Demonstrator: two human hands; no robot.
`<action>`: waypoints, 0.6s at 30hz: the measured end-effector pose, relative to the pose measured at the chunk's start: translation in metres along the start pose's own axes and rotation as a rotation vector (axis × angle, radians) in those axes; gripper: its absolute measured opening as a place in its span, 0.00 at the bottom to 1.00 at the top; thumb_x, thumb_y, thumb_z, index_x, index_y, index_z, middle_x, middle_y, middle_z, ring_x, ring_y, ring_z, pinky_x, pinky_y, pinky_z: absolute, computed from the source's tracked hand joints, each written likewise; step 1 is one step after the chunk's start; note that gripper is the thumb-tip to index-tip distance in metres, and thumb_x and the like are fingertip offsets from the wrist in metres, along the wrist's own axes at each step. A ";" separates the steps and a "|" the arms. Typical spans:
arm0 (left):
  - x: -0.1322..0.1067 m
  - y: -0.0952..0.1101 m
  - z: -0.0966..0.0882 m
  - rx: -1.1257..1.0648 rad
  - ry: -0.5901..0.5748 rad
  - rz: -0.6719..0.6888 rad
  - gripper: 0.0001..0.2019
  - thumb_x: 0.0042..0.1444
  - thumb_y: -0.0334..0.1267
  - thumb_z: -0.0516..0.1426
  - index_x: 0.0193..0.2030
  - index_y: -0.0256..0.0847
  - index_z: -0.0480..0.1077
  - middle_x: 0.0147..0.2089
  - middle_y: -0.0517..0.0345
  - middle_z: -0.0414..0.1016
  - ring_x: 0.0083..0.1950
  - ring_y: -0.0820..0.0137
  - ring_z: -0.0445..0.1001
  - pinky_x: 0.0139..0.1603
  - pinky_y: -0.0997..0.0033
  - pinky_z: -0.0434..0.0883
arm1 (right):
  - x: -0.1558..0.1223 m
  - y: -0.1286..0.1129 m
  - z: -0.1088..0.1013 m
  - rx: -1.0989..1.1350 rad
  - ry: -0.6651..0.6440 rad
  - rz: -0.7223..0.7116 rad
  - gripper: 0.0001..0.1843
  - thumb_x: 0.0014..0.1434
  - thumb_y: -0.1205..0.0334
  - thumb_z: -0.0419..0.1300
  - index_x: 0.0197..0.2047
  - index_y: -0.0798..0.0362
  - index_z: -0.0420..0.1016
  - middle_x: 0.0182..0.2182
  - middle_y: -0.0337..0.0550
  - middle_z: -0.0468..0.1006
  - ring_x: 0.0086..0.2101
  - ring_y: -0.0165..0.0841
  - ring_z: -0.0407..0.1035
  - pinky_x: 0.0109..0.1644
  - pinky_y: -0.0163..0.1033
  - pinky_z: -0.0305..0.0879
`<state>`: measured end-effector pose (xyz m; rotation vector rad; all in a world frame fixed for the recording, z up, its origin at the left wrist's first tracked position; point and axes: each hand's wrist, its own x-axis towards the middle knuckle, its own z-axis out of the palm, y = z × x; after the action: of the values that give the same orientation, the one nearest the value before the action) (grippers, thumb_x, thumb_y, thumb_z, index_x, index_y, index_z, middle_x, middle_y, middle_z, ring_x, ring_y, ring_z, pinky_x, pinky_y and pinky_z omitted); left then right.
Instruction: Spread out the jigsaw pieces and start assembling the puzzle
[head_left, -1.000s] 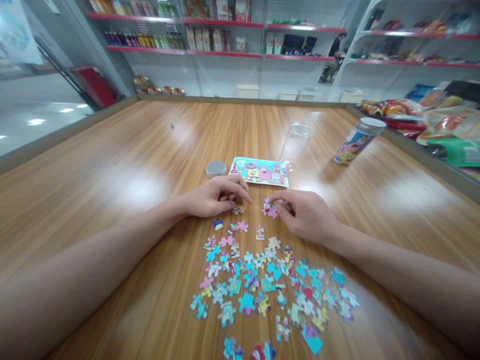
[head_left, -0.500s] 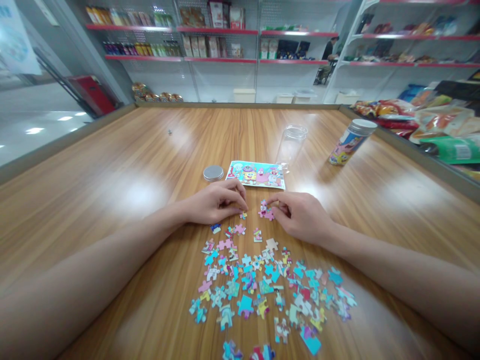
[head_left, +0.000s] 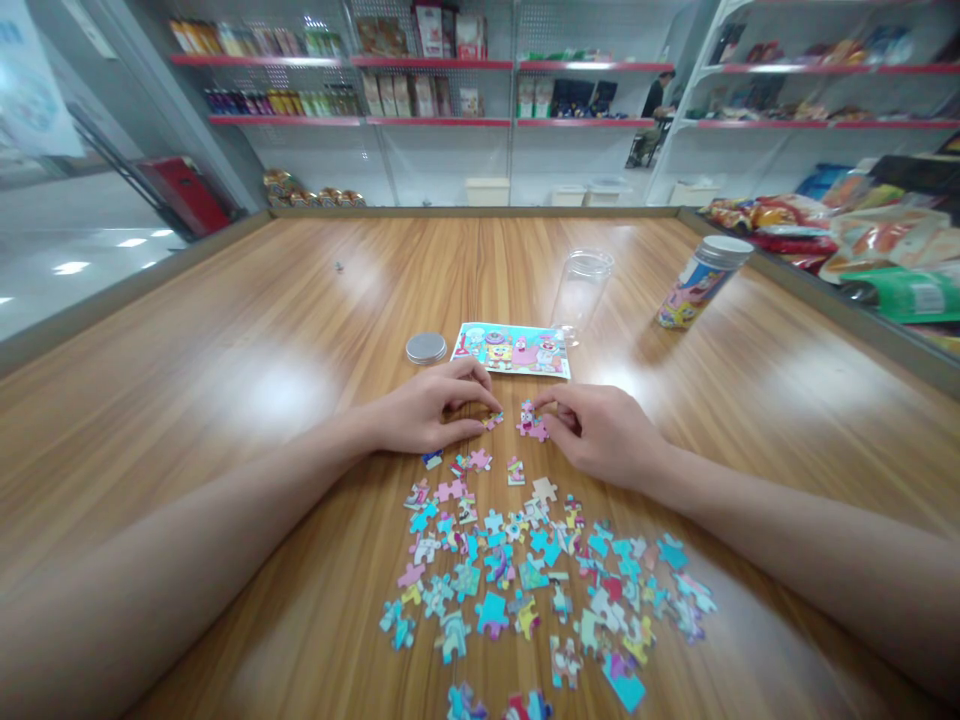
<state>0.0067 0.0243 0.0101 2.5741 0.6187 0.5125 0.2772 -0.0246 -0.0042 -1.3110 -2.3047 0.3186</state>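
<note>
My left hand (head_left: 431,408) rests on the wooden table (head_left: 225,340), its fingertips pinched on a small puzzle piece (head_left: 493,421). My right hand (head_left: 600,428) pinches a pink joined cluster of pieces (head_left: 532,421) a little to the right of it. The two pieces lie a few centimetres apart. Just beyond both hands lies the cartoon reference picture (head_left: 512,350). In front of my hands several loose, colourful puzzle pieces (head_left: 540,570) are scattered over the tabletop.
A round metal lid (head_left: 426,348) lies left of the picture. A clear, lidless jar (head_left: 581,290) stands behind it, and a printed tube with a white cap (head_left: 701,283) further right. Snack bags (head_left: 862,240) pile at the right edge. Store shelves (head_left: 450,90) line the back wall.
My left hand has brought its small piece rightward, closer to the pink cluster. My right hand has stayed almost still on the cluster. The view has shifted slightly.
</note>
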 end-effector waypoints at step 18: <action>0.007 0.015 0.017 0.002 0.067 -0.178 0.08 0.60 0.40 0.62 0.43 0.39 0.75 0.47 0.53 0.70 0.50 0.65 0.72 0.54 0.62 0.71 | 0.001 -0.003 0.000 -0.006 0.014 -0.023 0.11 0.61 0.63 0.60 0.46 0.50 0.80 0.24 0.35 0.72 0.23 0.27 0.61 0.31 0.34 0.54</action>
<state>0.0248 0.0099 0.0050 2.4817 0.8622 0.5402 0.2748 -0.0253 -0.0031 -1.2844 -2.3093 0.2942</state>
